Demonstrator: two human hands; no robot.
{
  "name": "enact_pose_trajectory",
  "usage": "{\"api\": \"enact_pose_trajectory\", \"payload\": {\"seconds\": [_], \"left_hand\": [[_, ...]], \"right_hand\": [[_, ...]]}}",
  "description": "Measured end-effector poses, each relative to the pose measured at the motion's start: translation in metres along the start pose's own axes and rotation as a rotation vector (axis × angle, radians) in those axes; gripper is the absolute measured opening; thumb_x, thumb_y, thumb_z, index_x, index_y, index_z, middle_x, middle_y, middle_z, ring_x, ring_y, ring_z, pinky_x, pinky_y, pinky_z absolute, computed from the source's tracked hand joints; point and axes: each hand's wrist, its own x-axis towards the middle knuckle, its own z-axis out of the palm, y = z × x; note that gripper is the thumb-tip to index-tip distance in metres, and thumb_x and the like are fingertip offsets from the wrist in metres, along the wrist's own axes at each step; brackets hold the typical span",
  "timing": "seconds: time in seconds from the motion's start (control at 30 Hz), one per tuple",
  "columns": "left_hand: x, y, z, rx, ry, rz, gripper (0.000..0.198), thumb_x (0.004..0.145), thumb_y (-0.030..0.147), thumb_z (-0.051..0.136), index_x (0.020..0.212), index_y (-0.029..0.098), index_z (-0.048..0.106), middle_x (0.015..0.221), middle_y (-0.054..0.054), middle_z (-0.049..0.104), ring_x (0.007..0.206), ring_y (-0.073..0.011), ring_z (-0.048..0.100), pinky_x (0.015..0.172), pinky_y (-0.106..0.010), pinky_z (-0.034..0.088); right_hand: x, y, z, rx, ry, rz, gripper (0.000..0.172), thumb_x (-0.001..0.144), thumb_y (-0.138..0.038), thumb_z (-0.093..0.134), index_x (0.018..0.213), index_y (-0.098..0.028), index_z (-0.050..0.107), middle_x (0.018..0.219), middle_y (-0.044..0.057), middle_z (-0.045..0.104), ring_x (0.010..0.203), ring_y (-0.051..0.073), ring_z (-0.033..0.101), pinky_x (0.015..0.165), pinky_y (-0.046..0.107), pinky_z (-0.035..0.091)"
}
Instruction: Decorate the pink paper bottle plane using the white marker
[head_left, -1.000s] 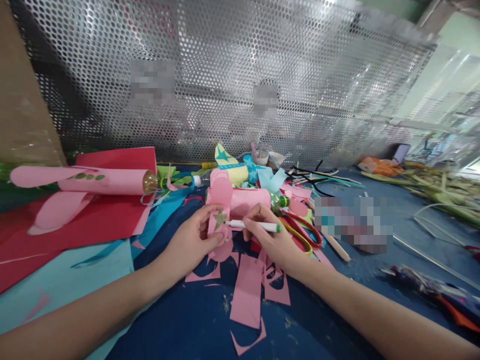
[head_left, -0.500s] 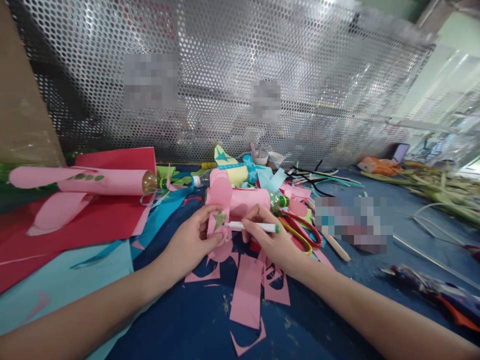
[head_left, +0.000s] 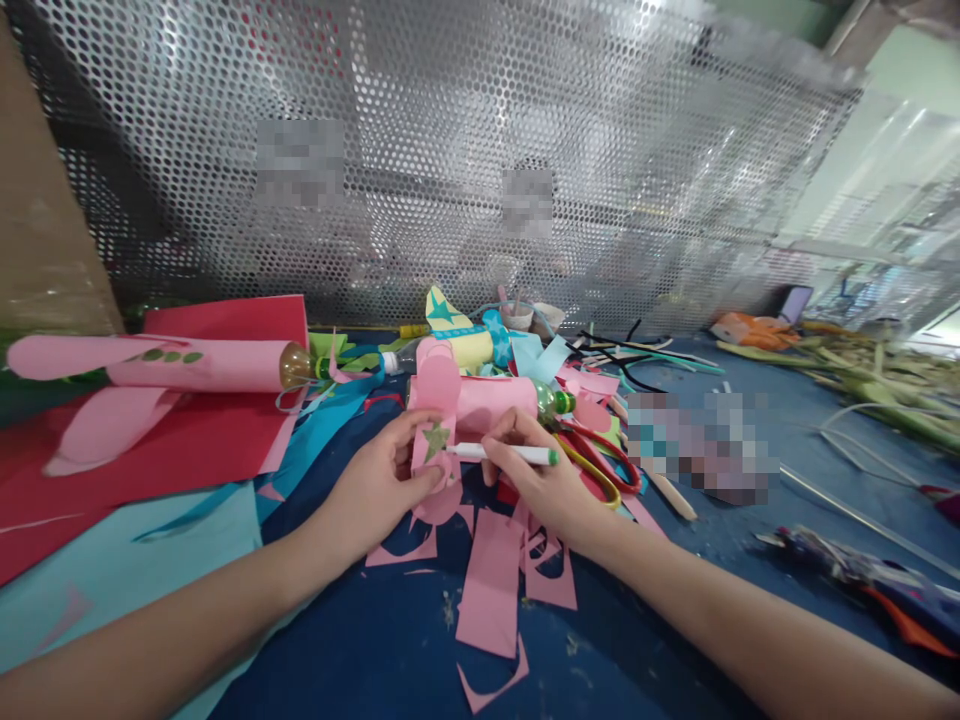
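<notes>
Pinched in my left hand (head_left: 390,473) is a pink paper piece (head_left: 438,385) with rounded lobes and a green star (head_left: 436,440) on it. My right hand (head_left: 531,462) holds a white marker (head_left: 499,453) with a green end, its tip pointing left at the star's right edge. Just behind both hands lies a pink-wrapped bottle (head_left: 499,400) with a green cap. Pink paper scraps (head_left: 489,590) lie on the blue table below the hands. Red-handled scissors (head_left: 611,450) and a yellow handle sit beside my right hand.
Another pink-wrapped bottle (head_left: 217,365) rests at the left on red paper (head_left: 217,440), near light blue sheets (head_left: 150,590). A yellow-wrapped bottle (head_left: 471,350) is at the back before a perforated metal screen (head_left: 420,150). Wires, a wooden stick (head_left: 671,495) and leaves (head_left: 885,385) lie at the right.
The whole view has shifted slightly, with table items a little further left. My hands keep their grips on the paper piece and the marker, whose tip stays near the star.
</notes>
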Motion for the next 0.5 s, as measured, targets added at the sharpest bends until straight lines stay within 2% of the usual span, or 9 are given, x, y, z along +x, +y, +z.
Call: {"api": "enact_pose_trajectory", "payload": {"seconds": [0.5], "left_hand": [[0.0014,-0.0018,0.0002,-0.034,-0.013,-0.022,0.054,0.065,0.028,0.069,0.116,0.019,0.051,0.122,-0.01,0.066,0.112,-0.0259,0.065,0.098,-0.042,0.051]], "right_hand": [[-0.0001,0.0035,-0.0008,-0.005,0.002,0.001,0.017,0.088,-0.022,0.053,0.072,-0.023,0.047,0.06,-0.005,0.056,0.056,0.012,0.046,0.058,0.026,0.038]]}}
